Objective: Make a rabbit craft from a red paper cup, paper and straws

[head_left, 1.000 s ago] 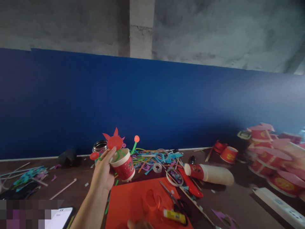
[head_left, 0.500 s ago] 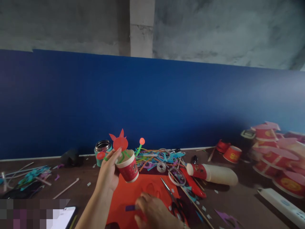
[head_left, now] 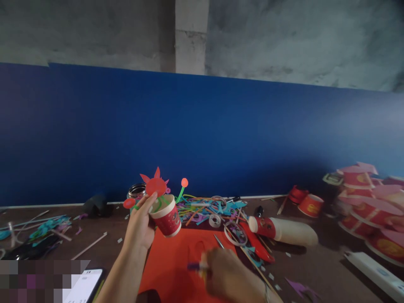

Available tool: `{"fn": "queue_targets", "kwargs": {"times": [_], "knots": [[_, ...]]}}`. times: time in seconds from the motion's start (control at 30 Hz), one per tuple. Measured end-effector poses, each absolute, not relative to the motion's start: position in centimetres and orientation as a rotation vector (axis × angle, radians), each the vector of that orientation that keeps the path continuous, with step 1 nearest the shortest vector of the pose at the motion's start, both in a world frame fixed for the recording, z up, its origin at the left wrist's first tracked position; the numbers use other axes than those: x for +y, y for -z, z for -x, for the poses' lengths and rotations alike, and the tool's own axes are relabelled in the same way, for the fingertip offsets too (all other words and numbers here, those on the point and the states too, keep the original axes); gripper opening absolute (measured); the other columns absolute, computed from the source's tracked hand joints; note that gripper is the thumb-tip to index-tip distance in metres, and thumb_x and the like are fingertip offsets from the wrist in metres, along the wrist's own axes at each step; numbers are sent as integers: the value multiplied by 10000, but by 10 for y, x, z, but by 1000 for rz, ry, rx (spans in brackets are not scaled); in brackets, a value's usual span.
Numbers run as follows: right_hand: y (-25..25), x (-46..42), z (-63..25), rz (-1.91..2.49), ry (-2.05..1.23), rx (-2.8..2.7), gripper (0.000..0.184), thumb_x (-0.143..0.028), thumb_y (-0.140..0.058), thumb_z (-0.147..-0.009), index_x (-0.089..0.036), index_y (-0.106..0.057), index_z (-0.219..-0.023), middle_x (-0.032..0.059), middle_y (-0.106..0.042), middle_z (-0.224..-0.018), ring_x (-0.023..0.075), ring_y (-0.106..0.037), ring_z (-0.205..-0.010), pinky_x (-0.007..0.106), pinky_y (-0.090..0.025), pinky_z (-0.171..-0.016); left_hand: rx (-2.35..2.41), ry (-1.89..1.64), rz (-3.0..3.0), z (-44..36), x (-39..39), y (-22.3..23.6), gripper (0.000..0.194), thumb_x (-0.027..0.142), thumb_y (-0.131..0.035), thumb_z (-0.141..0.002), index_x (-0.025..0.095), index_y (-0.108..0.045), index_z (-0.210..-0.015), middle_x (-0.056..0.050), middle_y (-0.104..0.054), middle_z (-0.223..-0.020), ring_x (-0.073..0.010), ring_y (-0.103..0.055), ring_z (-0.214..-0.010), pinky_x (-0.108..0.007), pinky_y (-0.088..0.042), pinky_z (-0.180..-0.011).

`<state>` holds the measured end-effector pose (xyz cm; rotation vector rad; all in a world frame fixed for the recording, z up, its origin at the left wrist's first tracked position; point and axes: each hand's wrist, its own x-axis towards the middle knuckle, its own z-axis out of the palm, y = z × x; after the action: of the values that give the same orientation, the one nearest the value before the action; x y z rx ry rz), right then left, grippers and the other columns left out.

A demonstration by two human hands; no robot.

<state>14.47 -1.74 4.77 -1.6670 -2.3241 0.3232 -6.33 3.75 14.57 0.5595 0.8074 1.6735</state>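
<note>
My left hand (head_left: 139,227) is closed round a red paper cup (head_left: 166,217) and holds it tilted above the table. Red paper flowers on green stems (head_left: 154,186) stick out of the cup. My right hand (head_left: 227,275) is low in the frame over a red paper sheet (head_left: 176,261). It is blurred, and its fingers pinch a thin stick-like thing with a purple end (head_left: 197,266). Scissors (head_left: 217,240) lie on the sheet just behind that hand.
Cut coloured paper strips (head_left: 202,207), tape rolls (head_left: 215,220) and a glass jar (head_left: 136,191) lie behind the cup. A stack of paper cups on its side (head_left: 284,230) is to the right. More red cups (head_left: 362,202) crowd the far right. A phone (head_left: 83,286) lies bottom left.
My right hand has come up into view over the red sheet and now pinches a thin purple-ended thing. The cup in my left hand has barely shifted.
</note>
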Motion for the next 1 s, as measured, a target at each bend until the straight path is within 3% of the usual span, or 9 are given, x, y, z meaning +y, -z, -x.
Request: {"fn": "queue_targets", "kwargs": {"times": [0.17, 0.27, 0.4, 0.47, 0.8, 1.0], "knots": [[-72, 45, -134, 1896, -119, -2198, 231, -79, -479, -752, -149, -672, -855, 147, -676, -949, 238, -622, -908, 273, -423, -713, 777, -1715, -531, 68, 39, -148, 263, 168, -804, -498, 164, -635, -698, 34, -693, -599, -111, -604, -480, -186, -402, -435], [-61, 58, -120, 1821, -140, -2196, 309, -86, -478, -772, -158, -630, -1031, 139, -601, -1141, 217, -602, -964, 269, -412, -766, 799, -1734, -494, 71, 42, -146, 259, 196, -796, -528, 178, -628, -723, 29, -702, -616, -123, -618, -501, -192, -408, -442], [-45, 57, -99, 1684, -301, -2246, 257, -359, -559, -796, -179, -647, -957, 91, -652, -1012, 207, -618, -906, 253, -416, -740, 817, -1743, -486, 71, 43, -146, 309, 204, -808, -500, 172, -632, -751, 31, -692, -598, -127, -617, -497, -195, -409, -446], [-43, 54, -95, 1677, -353, -2257, 286, -415, -585, -772, -169, -654, -900, 92, -669, -948, 215, -627, -866, 255, -414, -702, 826, -1710, -524, 70, 42, -147, 337, 245, -818, -488, 159, -637, -759, 18, -699, -610, -134, -618, -493, -205, -414, -446], [-44, 35, -98, 1530, -423, -2434, 290, -385, -617, -749, -222, -670, -983, 68, -640, -972, 217, -606, -884, 264, -410, -716, 863, -1699, -565, 67, 39, -149, 377, 297, -829, -452, 145, -649, -746, -11, -713, -638, -136, -610, -480, -211, -406, -437], [-33, 32, -85, 1584, -256, -2430, 237, -273, -521, -803, -219, -666, -982, 103, -576, -1122, 257, -545, -1042, 302, -437, -750, 842, -1692, -583, 65, 39, -148, 394, 311, -830, -460, 141, -659, -771, -15, -718, -654, -154, -635, -533, -224, -436, -479]]}}
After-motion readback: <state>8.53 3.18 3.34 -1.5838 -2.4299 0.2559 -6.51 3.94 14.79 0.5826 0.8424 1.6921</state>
